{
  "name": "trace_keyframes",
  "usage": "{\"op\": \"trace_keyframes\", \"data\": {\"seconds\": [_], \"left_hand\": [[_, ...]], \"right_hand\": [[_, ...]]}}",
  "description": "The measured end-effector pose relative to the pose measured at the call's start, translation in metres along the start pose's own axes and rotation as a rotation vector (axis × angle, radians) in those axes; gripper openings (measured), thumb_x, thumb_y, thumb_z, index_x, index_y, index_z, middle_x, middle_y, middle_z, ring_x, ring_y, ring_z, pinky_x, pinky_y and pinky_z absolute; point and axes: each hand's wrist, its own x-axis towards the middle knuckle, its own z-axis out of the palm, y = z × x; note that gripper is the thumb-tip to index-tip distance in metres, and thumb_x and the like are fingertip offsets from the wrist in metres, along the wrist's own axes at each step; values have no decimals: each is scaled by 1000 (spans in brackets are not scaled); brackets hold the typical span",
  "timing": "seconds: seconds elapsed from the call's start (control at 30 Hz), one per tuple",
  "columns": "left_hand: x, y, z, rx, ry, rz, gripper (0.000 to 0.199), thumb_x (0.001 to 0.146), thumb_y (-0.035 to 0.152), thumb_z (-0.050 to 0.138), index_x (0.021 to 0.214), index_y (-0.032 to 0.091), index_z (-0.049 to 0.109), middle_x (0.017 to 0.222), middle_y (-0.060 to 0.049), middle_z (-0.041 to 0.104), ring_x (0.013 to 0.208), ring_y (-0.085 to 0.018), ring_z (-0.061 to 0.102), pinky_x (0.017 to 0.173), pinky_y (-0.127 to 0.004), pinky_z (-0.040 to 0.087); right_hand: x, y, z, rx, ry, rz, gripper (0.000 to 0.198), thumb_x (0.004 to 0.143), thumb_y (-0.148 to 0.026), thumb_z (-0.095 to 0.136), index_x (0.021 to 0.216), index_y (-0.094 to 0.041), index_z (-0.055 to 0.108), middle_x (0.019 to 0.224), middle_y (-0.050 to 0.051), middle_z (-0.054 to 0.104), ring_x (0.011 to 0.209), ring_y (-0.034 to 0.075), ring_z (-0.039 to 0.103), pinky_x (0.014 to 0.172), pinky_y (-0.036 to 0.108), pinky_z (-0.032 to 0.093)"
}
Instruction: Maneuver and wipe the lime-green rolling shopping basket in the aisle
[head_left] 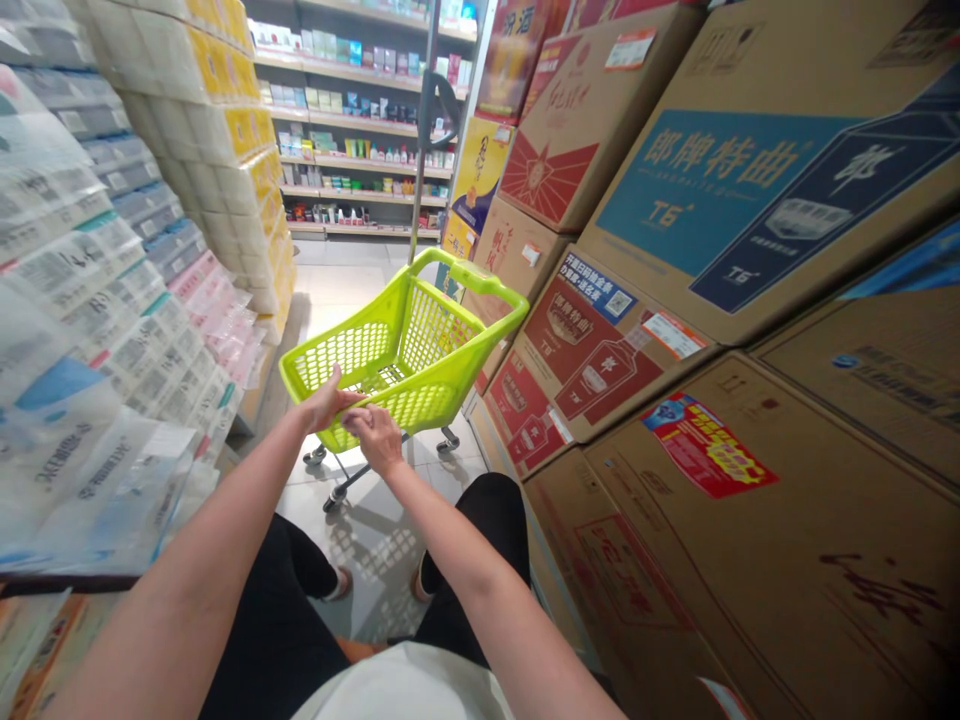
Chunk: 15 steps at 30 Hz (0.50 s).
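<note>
A lime-green plastic shopping cart [431, 395] with latticed sides stands in front of me, its handle on the far right side. My left hand [326, 402] is at the cart's near rim, thumb raised and fingers stretched to the right. Beside it, my right hand [377, 436] has its fingers curled in, meeting the left fingertips. What the right fingers close on is hidden, and I cannot tell whether either hand touches the rim. Only the latticed floor shows in the visible part of the basket.
Cardboard cartons [705, 200] are stacked high on the right. On the left stand wrapped paper packs [112, 290] and yellow-and-white bundles [232, 150]. A thin upright pole [426, 150] rises behind the cart. Stocked shelves [360, 130] are at the back. Pale tiled floor [375, 535] lies between my feet.
</note>
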Motion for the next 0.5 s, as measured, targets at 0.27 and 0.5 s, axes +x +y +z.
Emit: {"op": "trace_keyframes", "data": {"seconds": [0.27,0.5], "left_hand": [[-1,2,-3,48,-19,-28,112,73,83,-5,127,7,58,119,-19,67,90,-33,66,75,-44,53],[2,-5,-6,45,-39,23,112,73,84,-4,124,8,60,123,-19,66,107,-33,63,87,-40,51]], "right_hand": [[-6,-27,4,27,5,97,28,96,-27,45,117,-35,63,113,7,52,98,20,48,81,28,44],[-20,-26,16,46,20,118,28,96,-26,46,119,-32,62,121,8,49,101,19,48,86,29,44]]}}
